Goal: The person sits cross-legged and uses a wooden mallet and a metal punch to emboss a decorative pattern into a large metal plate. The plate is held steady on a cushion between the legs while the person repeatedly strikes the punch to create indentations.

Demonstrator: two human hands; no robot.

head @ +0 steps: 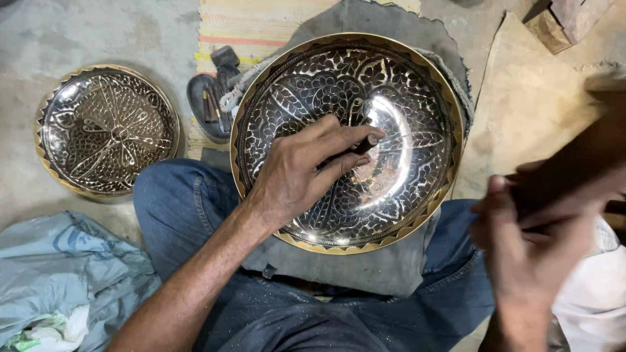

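Though blurred, the right hand (535,241) grips a dark mallet (574,166).

L hand (297,173) palm-down, bare forearm running up from lower left, wrist slightly bent; thumb & forefinger pinched shut round a thin dark rod-like punch tool (366,143), other fingers curled under. R hand (531,241) at lower right, motion-blurred, fingers wrapped on a dark brown wooden mallet (574,169), raised.

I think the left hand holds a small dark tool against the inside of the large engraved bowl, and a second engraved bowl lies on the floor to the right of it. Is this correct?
Not quite. The head view shows the second engraved bowl on the floor to the left of the large engraved bowl, not the right. The left hand does hold a small dark tool against its inside.
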